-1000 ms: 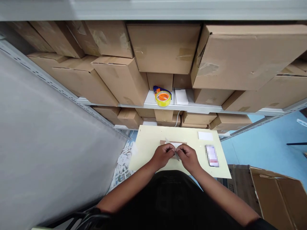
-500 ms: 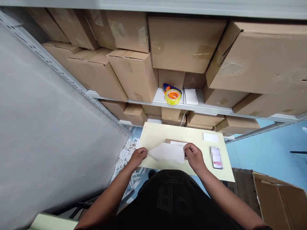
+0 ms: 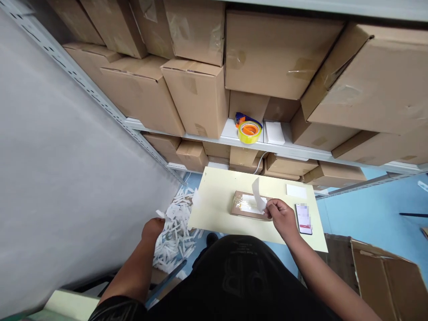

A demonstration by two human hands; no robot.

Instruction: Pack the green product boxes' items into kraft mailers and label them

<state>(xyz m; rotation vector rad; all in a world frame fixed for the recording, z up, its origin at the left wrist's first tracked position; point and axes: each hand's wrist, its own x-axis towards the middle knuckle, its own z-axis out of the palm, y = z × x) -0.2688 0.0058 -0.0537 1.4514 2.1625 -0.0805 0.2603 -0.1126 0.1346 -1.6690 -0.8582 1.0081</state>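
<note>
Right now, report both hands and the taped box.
Left hand beside the table, apparently pinching a white scrap. Right hand gripping a white slip. Taped cardboard box on table, partly hidden by slip and right hand.

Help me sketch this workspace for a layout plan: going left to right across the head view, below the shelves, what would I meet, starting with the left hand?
Left hand → pile of white scraps → small taped parcel → right hand → phone → open cardboard carton.
</note>
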